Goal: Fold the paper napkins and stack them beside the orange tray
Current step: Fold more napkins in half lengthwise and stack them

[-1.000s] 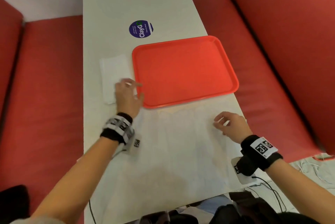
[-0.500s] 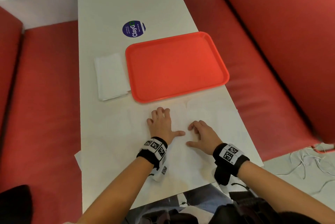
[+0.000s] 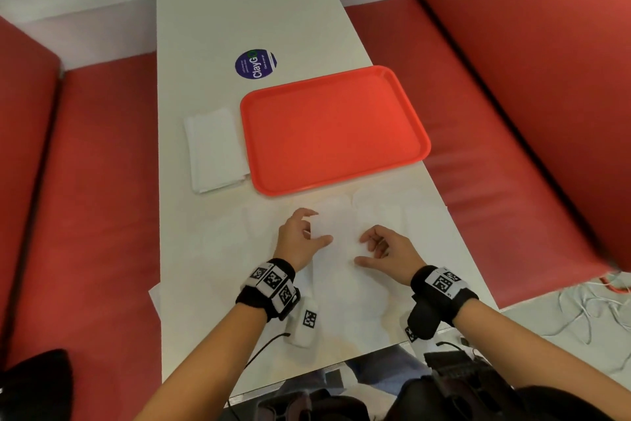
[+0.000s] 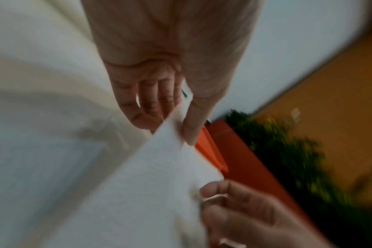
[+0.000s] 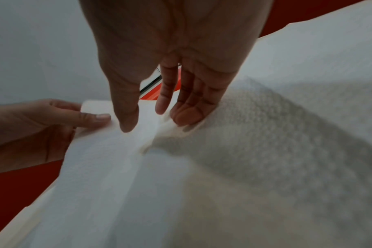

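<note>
A white bench point(image 3: 211, 11) carries an orange tray point(image 3: 334, 130). Just left of the tray lies a folded white napkin point(image 3: 215, 151). Nearer the person, an unfolded white napkin point(image 3: 341, 233) lies spread on the bench, close to the tray's near edge. The left hand point(image 3: 300, 236) pinches a raised edge of this napkin between thumb and fingers. The right hand point(image 3: 386, 250), fingers curled, grips the same napkin beside it.

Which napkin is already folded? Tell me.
The napkin lying left of the tray is folded into a narrow rectangle. The other napkin is still loose, pinched by both hands, left and right.
</note>
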The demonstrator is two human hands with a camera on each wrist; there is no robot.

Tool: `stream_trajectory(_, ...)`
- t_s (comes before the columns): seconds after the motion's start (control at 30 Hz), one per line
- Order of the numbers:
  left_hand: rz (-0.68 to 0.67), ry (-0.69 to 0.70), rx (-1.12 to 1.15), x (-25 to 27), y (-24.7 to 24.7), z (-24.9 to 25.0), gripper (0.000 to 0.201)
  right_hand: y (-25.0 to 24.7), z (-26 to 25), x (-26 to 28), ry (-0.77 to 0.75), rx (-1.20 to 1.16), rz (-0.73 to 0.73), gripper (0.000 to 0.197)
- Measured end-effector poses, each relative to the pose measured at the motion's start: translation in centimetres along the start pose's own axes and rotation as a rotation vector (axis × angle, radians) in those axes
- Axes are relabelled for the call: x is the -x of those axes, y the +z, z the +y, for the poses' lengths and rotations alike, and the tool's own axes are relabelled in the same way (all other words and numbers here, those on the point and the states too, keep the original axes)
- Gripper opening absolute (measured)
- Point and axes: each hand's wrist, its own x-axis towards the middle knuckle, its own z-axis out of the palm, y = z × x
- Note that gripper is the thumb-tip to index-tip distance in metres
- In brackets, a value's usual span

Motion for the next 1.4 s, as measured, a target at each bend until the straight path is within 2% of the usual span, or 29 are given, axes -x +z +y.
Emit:
stream_trajectory(0.13, 0.043, -0.053, 0.180, 0.8, -1.2, 0.4, 0.028, -1.0, -0.8, 0.2, -0.010, -0.013, 0.039, 0.030)
stream_trajectory(0.23, 0.058, -0.024, 0.302, 1.8, -2.5, 2.5, 0.011, -1.8, -2.4, 0.5, -0.043, -0.026, 0.052, 0.030)
stream_trajectory(0.33, 0.095, 0.031, 0.373, 2.6, -3.4, 4.3, 0.020, -1.5, -6.1, 0.7, -0.108, -0.081, -0.018, 0.035)
stream_trajectory(0.43, 0.075, 0.108, 0.397, 3.9, -3.7, 5.8, 0.024, -0.4, -10.5, 1.0, -0.184, -0.113, -0.146, 0.055)
stream_trajectory(0.47, 0.036, 0.126, 0.435, 4.4, -3.8, 6.3, 0.031, -0.1, -11.8, 1.0, -0.212, -0.116, -0.170, 0.056)
stream_trajectory(0.57, -0.032, 0.104, 0.562, 5.7, -4.9, 6.5, 0.066, 0.8, -14.1, 0.2, -0.268, -0.129, -0.188, 0.045)
stream_trajectory(0.63, 0.055, 0.138, 0.611, 6.2, -6.0, 5.7, 0.065, 0.9, -14.4, -0.4, -0.273, -0.184, -0.153, 0.043)
stream_trajectory(0.7, 0.278, 0.186, 0.551, 6.4, -6.9, 4.2, 0.043, 0.7, -14.4, -0.7, -0.266, -0.257, -0.127, 0.037)
stream_trajectory(0.73, 0.388, 0.178, 0.514, 6.3, -7.4, 3.3, 0.029, 0.4, -14.5, -0.6, -0.253, -0.308, -0.128, 0.032)
stream_trajectory(0.77, 0.447, 0.130, 0.501, 6.0, -7.7, 2.2, 0.026, 0.2, -14.6, -0.4, -0.237, -0.360, -0.131, 0.029)
stream_trajectory(0.8, 0.426, 0.049, 0.517, 5.8, -7.8, 1.3, 0.037, -0.1, -14.6, -0.3, -0.224, -0.415, -0.136, 0.026)
stream_trajectory(0.87, 0.245, -0.117, 0.568, 5.4, -7.7, -0.2, 0.077, -0.7, -14.3, -0.5, -0.196, -0.526, -0.148, 0.025)
stream_trajectory(0.9, 0.145, -0.155, 0.552, 5.3, -7.5, -0.5, 0.088, -0.9, -14.0, -0.7, -0.175, -0.559, -0.151, 0.025)
stream_trajectory(0.93, 0.068, -0.148, 0.519, 5.3, -7.2, -0.6, 0.088, -1.1, -13.6, -1.0, -0.153, -0.565, -0.153, 0.025)
stream_trajectory(1.0, 0.020, -0.089, 0.498, 5.2, -6.6, -0.5, 0.068, -1.4, -12.8, -1.5, -0.111, -0.507, -0.155, 0.026)
stream_trajectory(1.07, 0.084, -0.054, 0.538, 4.8, -6.2, -0.3, 0.048, -1.4, -12.0, -2.0, -0.066, -0.422, -0.147, 0.032)
stream_trajectory(1.17, 0.250, -0.062, 0.515, 4.1, -6.6, -0.4, 0.043, -1.1, -10.5, -2.8, -0.006, -0.355, -0.099, 0.031)
stream_trajectory(1.23, 0.295, -0.064, 0.474, 4.0, -7.0, -0.2, 0.037, -0.8, -10.1, -3.2, 0.008, -0.321, -0.090, 0.023)
stream_trajectory(1.3, 0.220, -0.053, 0.483, 4.3, -7.2, 0.8, 0.029, -0.4, -10.3, -3.4, 0.007, -0.301, -0.104, 0.024)
stream_trajectory(1.4, -0.012, -0.098, 0.705, 4.6, -7.1, 2.1, 0.045, 0.0, -11.2, -3.5, -0.014, -0.323, -0.148, 0.025)
